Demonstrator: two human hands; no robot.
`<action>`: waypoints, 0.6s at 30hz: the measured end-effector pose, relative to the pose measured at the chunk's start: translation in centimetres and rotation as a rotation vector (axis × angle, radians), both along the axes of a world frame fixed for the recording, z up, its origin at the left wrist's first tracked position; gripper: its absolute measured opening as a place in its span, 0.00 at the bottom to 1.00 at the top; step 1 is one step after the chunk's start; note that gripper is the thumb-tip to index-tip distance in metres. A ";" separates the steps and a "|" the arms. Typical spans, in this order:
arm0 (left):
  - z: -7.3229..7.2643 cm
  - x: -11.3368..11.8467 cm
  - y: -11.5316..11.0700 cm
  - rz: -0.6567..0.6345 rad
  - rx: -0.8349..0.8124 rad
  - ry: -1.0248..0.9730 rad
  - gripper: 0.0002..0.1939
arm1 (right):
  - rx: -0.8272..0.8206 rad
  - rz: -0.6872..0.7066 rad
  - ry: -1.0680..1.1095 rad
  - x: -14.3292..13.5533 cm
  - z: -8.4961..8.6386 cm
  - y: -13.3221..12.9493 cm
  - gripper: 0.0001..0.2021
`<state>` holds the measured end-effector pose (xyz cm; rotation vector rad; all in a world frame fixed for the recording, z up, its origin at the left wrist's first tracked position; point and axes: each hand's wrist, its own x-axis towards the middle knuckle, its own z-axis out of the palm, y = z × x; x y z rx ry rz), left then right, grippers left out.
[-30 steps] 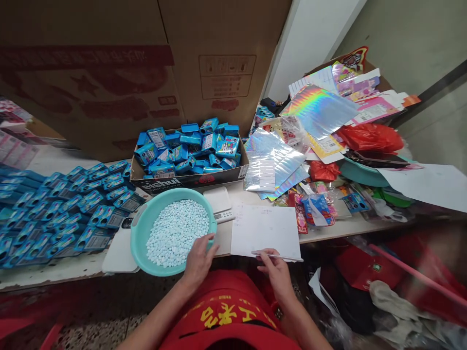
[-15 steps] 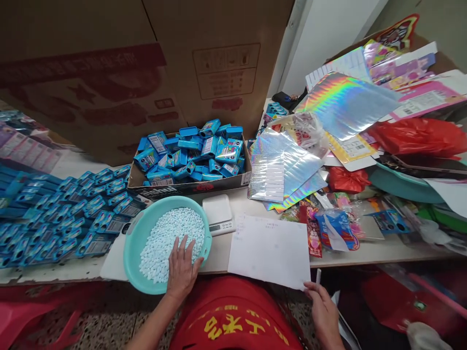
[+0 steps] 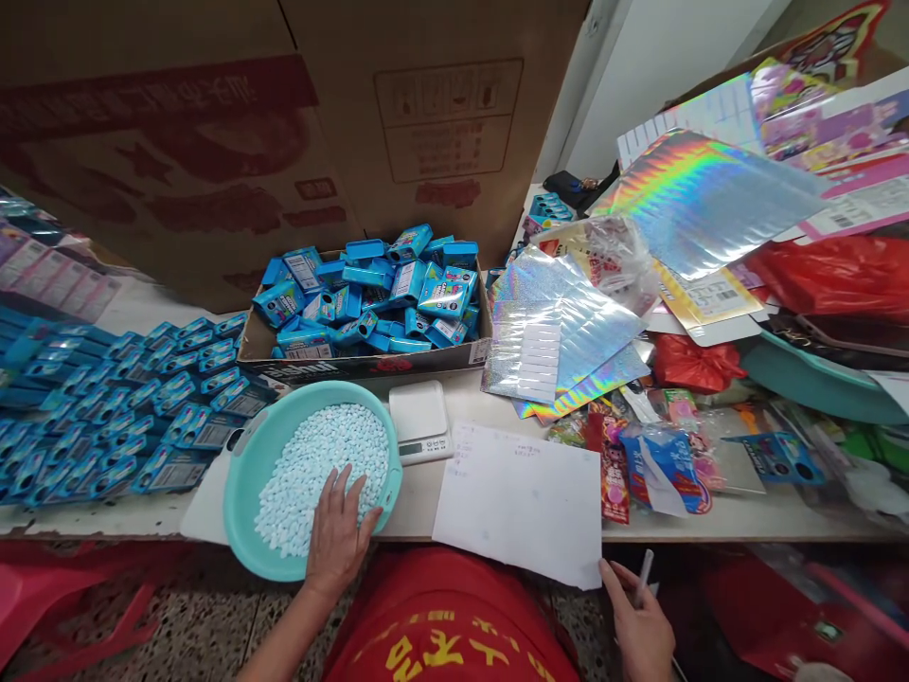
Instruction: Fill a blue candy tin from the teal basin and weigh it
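My left hand (image 3: pixel 336 532) rests over the near right part of a turquoise basin (image 3: pixel 240 502), fingers spread on the small pale blue pieces (image 3: pixel 312 464) inside it. At the near right corner of a white sheet of paper (image 3: pixel 522 502), my right hand (image 3: pixel 635 606) holds a thin whitish pen-like stick (image 3: pixel 645 573) between its fingers, with a fingertip near the paper's corner. Faint handwriting shows on the upper part of the sheet. A small white scale (image 3: pixel 418 417) stands between basin and paper.
Behind the basin, an open carton (image 3: pixel 369 366) holds many blue boxes. More blue boxes (image 3: pixel 142 407) lie in rows at left. Holographic sheets (image 3: pixel 568 322), candy packets (image 3: pixel 657 469) and a red bag (image 3: pixel 830 275) cover the right side. A large cardboard box (image 3: pixel 426 104) stands behind.
The view has shifted slightly. The stick in my right hand now shows more clearly and stands more upright. My left hand remains on the pale pieces.
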<state>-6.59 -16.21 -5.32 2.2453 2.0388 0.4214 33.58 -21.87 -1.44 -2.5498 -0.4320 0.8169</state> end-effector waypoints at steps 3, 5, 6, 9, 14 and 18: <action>0.1 0.1 0.0 0.002 -0.029 -0.009 0.21 | 0.039 -0.010 0.068 -0.2 -0.1 0.5 0.27; 0.1 0.1 0.0 0.005 -0.040 -0.008 0.21 | 0.044 0.014 0.098 -0.4 -0.3 0.7 0.27; 0.0 0.1 0.0 0.006 -0.041 -0.008 0.21 | 0.039 0.026 0.109 -0.4 -0.4 0.8 0.28; -0.1 0.1 -0.1 0.006 -0.041 -0.019 0.21 | 0.035 0.065 0.162 -0.4 -1.0 0.7 0.28; -0.1 0.1 -0.1 0.008 -0.043 -0.028 0.22 | 0.058 0.165 0.246 -0.4 -0.7 0.7 0.28; 0.0 0.1 -0.1 0.017 -0.041 -0.047 0.22 | 0.123 0.247 0.100 -0.4 0.5 1.0 0.28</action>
